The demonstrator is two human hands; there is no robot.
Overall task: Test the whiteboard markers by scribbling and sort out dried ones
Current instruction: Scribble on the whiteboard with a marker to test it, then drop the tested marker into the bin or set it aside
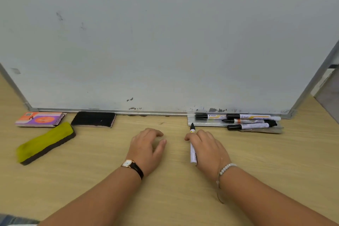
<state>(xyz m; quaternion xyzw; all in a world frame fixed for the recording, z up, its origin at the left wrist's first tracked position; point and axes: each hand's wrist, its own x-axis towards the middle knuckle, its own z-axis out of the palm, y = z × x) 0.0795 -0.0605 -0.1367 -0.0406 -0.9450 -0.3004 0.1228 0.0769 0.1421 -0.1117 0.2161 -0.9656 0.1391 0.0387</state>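
A large whiteboard (165, 42) leans upright at the back of a wooden table (110, 180), with faint smudges and dark ink marks near its lower edge. My right hand (207, 148) is shut on a white marker (193, 154) whose uncapped black tip points toward the board. My left hand (146, 147) rests on the table to its left, fingers curled loosely, holding nothing. Several capped white markers (251, 121) with black caps lie in and on the metal tray (190, 122) at the board's lower right.
Three erasers lie at the left: an orange and purple one (39, 119), a black one (93, 119), and a yellow-green one (45, 142) nearer me. The board's metal frame (315, 77) slants down at the right.
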